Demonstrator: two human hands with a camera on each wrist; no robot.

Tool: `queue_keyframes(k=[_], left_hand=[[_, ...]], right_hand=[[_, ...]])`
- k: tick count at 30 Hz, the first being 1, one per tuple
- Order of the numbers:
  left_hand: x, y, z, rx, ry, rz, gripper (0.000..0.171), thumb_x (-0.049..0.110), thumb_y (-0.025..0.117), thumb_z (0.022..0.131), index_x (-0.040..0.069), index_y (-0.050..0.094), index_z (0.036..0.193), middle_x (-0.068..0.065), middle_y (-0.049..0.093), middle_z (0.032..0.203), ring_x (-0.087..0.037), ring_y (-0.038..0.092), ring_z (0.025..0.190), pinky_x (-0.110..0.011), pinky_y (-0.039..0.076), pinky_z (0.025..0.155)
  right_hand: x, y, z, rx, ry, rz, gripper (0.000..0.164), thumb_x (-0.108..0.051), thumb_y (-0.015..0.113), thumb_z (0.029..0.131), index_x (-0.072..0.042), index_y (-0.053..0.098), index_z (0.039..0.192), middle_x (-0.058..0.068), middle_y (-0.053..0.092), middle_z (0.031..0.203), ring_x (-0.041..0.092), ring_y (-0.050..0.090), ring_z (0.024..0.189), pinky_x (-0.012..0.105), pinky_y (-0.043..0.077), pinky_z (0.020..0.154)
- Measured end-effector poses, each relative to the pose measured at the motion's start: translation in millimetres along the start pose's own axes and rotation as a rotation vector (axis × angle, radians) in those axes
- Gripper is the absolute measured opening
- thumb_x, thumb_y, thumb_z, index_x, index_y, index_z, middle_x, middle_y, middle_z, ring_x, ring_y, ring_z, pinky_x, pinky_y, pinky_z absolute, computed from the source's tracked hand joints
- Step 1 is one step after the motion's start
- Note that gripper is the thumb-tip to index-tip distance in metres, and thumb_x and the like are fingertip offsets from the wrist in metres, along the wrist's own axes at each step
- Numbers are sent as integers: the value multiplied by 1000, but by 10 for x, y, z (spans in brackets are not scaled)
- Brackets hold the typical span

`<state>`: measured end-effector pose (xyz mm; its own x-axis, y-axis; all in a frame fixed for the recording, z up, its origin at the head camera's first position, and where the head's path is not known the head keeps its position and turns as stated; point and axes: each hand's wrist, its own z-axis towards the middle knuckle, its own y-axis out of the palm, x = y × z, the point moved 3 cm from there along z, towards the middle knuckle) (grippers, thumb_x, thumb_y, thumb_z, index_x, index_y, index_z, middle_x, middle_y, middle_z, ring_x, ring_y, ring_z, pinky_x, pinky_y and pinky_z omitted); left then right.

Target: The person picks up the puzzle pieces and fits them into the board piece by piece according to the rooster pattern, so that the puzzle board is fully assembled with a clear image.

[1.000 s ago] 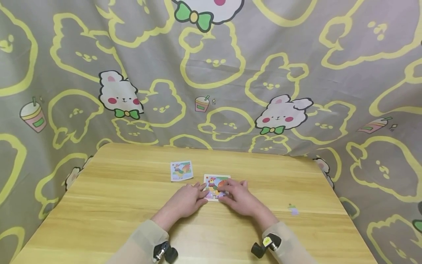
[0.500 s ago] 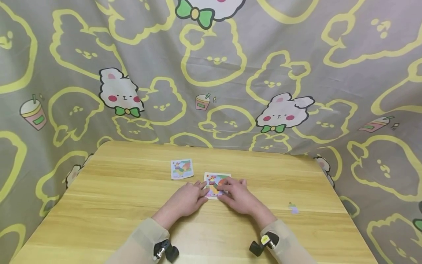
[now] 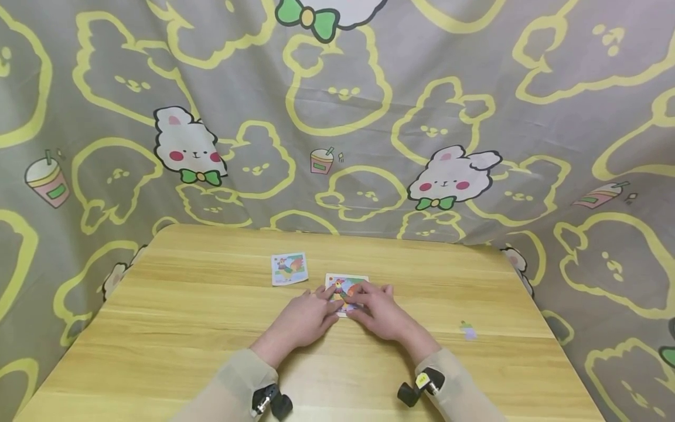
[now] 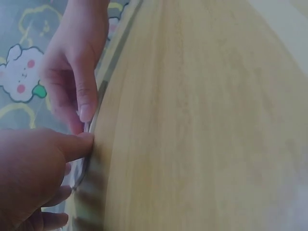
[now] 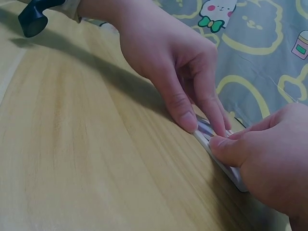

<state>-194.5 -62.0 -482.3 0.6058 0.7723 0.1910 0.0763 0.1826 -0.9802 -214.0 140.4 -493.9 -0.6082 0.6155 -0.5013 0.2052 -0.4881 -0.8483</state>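
A small jigsaw puzzle [image 3: 344, 281] with a rooster picture and a pale frame lies flat on the table, partly covered by both hands. My left hand [image 3: 303, 318] reaches over its left side, fingers extended onto the picture and thumb near the front edge. From the other side my right hand [image 3: 381, 313] presses bent fingertips on the picture, with its thumb at the front edge. In the right wrist view the frame's edge [image 5: 226, 169] shows under the fingers. Whether either hand pinches a single piece is hidden. A loose green and lilac puzzle piece [image 3: 468, 330] lies to the right.
A square paper card [image 3: 289, 269] with the same rooster picture lies behind and left of the puzzle. The wooden table [image 3: 184, 328] ends at the back against a patterned curtain [image 3: 253, 193], which also hangs at both sides.
My left hand has shifted slightly right, its fingers reaching farther over the picture. The right hand stays almost where it was. The card and the loose piece have not moved on the table.
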Motion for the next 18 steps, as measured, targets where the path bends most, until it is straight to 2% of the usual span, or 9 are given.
queue_keyframes(k=[8,18], left_hand=[[-4,29,32,-11,-4,-27,43,38,58,110,17,67,146,-13,52,157,-36,48,145,-59,44,113],[-43,35,47,-5,4,-75,41,38,59,110,18,68,144,-12,52,157,-42,53,139,-55,47,111]], right_hand=[[-13,-5,0,-4,9,6,37,-26,73,103,-9,73,135,-4,58,121,13,56,104,45,21,89],[2,23,-27,26,8,-1,36,-26,73,103,-8,74,134,-3,57,120,12,54,101,45,21,88]])
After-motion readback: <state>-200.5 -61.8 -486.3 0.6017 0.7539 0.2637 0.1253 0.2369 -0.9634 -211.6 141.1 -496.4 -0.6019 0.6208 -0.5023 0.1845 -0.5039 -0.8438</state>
